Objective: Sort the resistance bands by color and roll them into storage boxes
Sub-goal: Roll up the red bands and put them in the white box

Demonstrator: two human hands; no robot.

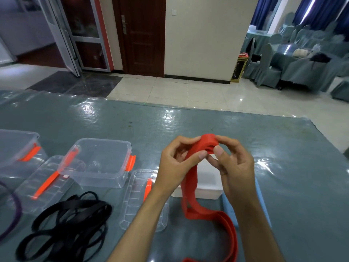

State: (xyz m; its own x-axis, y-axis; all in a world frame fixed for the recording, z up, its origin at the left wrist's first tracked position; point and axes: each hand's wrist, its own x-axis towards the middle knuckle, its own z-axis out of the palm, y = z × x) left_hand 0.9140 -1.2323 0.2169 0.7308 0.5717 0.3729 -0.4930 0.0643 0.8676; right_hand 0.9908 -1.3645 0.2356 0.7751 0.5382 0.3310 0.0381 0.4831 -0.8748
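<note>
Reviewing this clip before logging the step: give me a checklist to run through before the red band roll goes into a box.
1. Both hands grip the roll: left hand and right hand pinch the red band: ok.
2. Band fully rolled: long tail hangs to the table: not ok.
3. Box open: clear box, lid off: ok.
4. Box empty: cannot tell.
5. Black bands kept apart: ok.

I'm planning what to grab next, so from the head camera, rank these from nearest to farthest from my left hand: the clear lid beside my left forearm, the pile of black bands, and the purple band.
From the left hand:
1. Clear lid, just below and left of it, beside the forearm.
2. Black bands, piled farther left, toward the near table edge.
3. Purple band, at the far left edge of the view.
</note>
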